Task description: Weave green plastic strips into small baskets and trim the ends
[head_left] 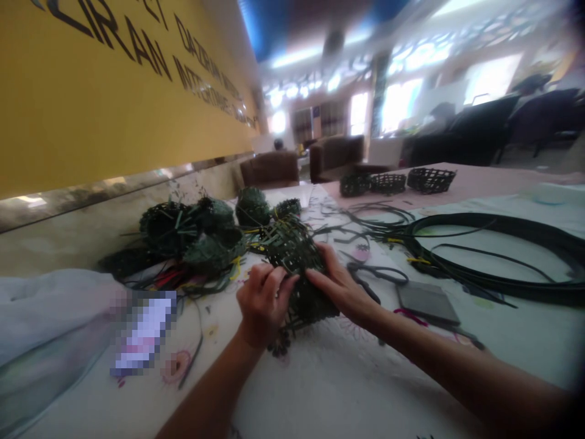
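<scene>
A dark green woven basket, made of flat strips, is held tilted over the table in front of me. My left hand is closed at its near left side, with thumb and fingers pinched together against the weave. From the right, my right hand grips the basket, its thumb on the near face and the fingers round the side. Loose strip ends stick out at the basket's far end. Scissors with dark handles lie just beyond my right hand, partly hidden by it.
Several woven green pieces are heaped at the left by the wall. Coiled dark strips lie on the right, near a grey flat block. Small baskets stand at the far edge. A blurred-out rectangle lies at the left.
</scene>
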A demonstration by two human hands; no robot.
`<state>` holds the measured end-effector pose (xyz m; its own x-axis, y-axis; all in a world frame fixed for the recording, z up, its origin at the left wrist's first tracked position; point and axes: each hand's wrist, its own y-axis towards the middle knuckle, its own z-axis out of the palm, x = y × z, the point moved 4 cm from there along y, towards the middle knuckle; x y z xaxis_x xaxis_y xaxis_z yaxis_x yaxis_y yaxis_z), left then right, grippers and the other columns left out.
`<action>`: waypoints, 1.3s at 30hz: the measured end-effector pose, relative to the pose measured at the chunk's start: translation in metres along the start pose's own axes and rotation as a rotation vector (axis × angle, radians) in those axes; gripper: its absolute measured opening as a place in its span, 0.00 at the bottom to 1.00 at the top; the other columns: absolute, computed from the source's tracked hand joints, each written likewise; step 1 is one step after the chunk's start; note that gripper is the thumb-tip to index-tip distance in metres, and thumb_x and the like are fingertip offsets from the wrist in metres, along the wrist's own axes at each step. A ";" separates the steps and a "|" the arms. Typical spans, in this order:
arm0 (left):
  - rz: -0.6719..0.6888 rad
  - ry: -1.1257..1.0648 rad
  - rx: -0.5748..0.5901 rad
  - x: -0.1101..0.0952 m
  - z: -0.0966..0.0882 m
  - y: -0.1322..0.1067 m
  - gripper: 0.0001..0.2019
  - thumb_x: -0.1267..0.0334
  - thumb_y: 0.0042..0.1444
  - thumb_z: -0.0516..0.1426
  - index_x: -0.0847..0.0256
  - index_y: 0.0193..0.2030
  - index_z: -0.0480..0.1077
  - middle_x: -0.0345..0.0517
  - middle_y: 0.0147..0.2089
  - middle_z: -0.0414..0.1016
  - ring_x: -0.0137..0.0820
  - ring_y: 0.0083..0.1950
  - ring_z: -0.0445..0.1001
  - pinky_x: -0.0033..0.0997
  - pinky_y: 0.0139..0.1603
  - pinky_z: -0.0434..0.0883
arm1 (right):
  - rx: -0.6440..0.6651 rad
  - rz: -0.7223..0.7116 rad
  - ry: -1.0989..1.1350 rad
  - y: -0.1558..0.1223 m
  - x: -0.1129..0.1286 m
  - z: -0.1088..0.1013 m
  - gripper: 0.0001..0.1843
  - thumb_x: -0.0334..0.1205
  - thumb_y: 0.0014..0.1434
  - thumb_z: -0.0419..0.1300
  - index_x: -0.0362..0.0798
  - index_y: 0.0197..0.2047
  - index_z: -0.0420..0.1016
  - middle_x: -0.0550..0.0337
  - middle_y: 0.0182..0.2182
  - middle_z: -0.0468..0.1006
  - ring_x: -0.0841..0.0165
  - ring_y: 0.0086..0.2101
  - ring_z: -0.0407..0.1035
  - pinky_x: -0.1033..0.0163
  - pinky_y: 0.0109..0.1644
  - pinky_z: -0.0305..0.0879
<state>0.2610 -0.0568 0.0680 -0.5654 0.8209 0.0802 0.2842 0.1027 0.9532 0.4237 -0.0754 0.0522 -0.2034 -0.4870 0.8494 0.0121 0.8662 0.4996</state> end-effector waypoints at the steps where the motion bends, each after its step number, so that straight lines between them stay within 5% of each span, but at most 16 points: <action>1: 0.012 -0.010 0.010 -0.001 0.000 0.001 0.06 0.65 0.59 0.62 0.61 0.41 0.70 0.43 0.35 0.72 0.29 0.36 0.73 0.25 0.37 0.71 | -0.004 0.001 -0.003 0.000 0.001 0.000 0.24 0.47 0.63 0.55 0.52 0.60 0.56 0.51 0.60 0.66 0.57 0.58 0.62 0.48 0.64 0.56; 6: -0.119 -0.172 0.081 -0.001 0.005 0.000 0.02 0.69 0.60 0.59 0.60 0.38 0.69 0.42 0.34 0.73 0.29 0.36 0.74 0.25 0.39 0.71 | -0.023 0.020 -0.046 -0.002 0.003 0.000 0.27 0.49 0.63 0.55 0.53 0.62 0.55 0.51 0.61 0.66 0.56 0.60 0.60 0.49 0.65 0.54; 12: -0.613 -0.496 0.160 0.008 0.019 -0.012 0.04 0.64 0.60 0.59 0.59 0.35 0.67 0.36 0.29 0.70 0.27 0.30 0.72 0.26 0.34 0.70 | 0.002 0.072 0.113 -0.001 -0.002 0.001 0.29 0.49 0.61 0.57 0.52 0.62 0.55 0.50 0.60 0.67 0.56 0.59 0.62 0.48 0.64 0.56; 16: -0.784 -0.681 0.161 0.010 0.024 -0.016 0.04 0.63 0.58 0.58 0.58 0.35 0.66 0.36 0.30 0.68 0.27 0.30 0.69 0.26 0.33 0.69 | 0.002 0.081 0.162 -0.001 -0.003 0.001 0.28 0.47 0.61 0.58 0.52 0.62 0.57 0.50 0.60 0.67 0.55 0.60 0.61 0.47 0.65 0.56; 35: -0.863 -0.872 0.154 0.016 0.030 -0.017 0.09 0.60 0.56 0.61 0.60 0.34 0.65 0.41 0.34 0.70 0.26 0.31 0.70 0.26 0.32 0.71 | 0.005 0.133 0.294 0.000 -0.002 0.004 0.27 0.46 0.61 0.58 0.53 0.61 0.58 0.52 0.60 0.67 0.57 0.60 0.62 0.48 0.64 0.61; 39: -0.818 -0.768 0.150 0.014 0.026 -0.015 0.06 0.62 0.58 0.59 0.59 0.34 0.66 0.39 0.31 0.70 0.26 0.30 0.69 0.25 0.32 0.70 | 0.007 0.105 0.231 0.000 -0.004 0.001 0.28 0.48 0.63 0.57 0.53 0.63 0.57 0.52 0.62 0.66 0.58 0.60 0.62 0.49 0.64 0.60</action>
<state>0.2692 -0.0324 0.0475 -0.0134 0.5984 -0.8011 0.1664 0.7913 0.5883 0.4232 -0.0728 0.0485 0.0274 -0.4059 0.9135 0.0142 0.9139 0.4056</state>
